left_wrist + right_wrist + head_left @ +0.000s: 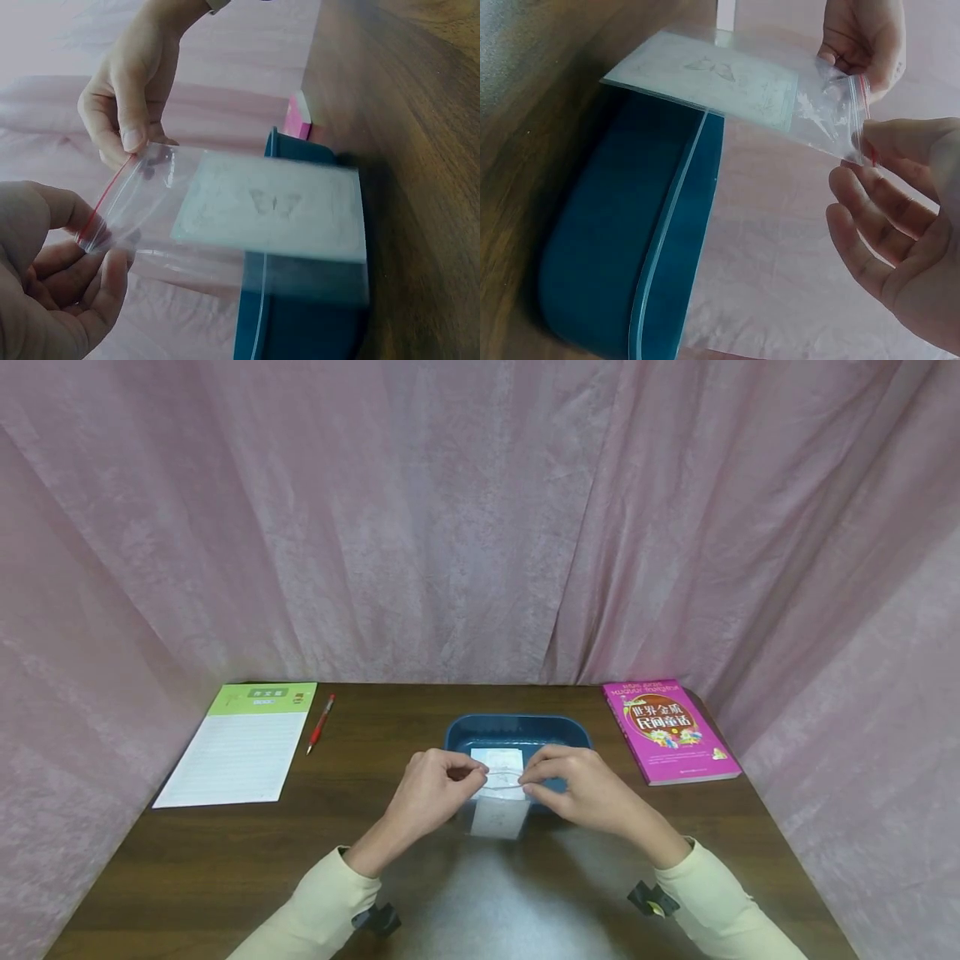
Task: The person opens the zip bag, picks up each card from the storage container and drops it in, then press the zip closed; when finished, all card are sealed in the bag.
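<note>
My left hand (435, 785) and right hand (573, 781) pinch the top edge of a clear zip-lock bag (157, 187) between thumb and fingers, one at each end of its red seal line (112, 187). Inside the bag's lower part is a white card (274, 206) with a grey butterfly print. The bag hangs in front of a dark blue plastic bin (517, 724). White paper (495, 755) shows within the bin's outline in the head view, partly behind the bag. Whether the seal is fully closed cannot be made out.
On the left of the wooden table (225, 877) lies a green-topped lined writing pad (232, 752), with a red pen (321, 724) beside it. A pink book (671, 731) lies at the right. Pink curtains (480, 527) hang behind and along both sides.
</note>
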### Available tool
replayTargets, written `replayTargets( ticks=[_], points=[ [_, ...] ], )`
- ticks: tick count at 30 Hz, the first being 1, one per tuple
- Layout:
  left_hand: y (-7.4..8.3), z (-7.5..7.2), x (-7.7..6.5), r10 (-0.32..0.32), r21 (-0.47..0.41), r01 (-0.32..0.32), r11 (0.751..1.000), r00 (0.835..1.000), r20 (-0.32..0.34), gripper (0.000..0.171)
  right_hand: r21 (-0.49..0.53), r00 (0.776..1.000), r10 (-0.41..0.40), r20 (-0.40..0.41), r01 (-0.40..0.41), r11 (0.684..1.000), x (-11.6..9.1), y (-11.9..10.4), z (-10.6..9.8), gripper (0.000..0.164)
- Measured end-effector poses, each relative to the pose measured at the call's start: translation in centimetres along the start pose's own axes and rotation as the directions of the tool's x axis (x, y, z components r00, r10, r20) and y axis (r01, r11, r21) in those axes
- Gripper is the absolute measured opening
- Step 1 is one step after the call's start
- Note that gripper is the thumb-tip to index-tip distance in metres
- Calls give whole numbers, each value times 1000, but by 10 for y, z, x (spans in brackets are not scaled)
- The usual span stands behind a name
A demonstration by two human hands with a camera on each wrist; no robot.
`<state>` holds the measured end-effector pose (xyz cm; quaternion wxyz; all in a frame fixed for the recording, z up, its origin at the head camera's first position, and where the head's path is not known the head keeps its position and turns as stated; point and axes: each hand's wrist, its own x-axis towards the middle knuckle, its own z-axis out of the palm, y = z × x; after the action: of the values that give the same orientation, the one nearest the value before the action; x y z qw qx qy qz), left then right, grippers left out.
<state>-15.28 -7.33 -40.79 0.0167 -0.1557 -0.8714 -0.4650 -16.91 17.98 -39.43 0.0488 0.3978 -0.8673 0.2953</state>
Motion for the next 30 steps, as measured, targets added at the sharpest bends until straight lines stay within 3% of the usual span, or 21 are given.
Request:
replayTargets(
  ticks=[5,11,19,30],
  points=[
    [-5,-2,-2,-24,-16,24,1000,1000,15,13,78,1000,-13,-8,14,997,2,0,-4,15],
    [-10,-5,-5,-39,-25,39,999,999,15,12,132,996,8,-90,4,991,6,4,-12,16],
    [-9,-7,-8,-45,-14,45,999,999,3,11,145,988,99,-119,-81,986,19,30,-7,15],
    [-8,-8,-9,-34,-16,34,999,999,10,11,153,976,195,-100,-179,972,32,72,18,17]
  ],
)
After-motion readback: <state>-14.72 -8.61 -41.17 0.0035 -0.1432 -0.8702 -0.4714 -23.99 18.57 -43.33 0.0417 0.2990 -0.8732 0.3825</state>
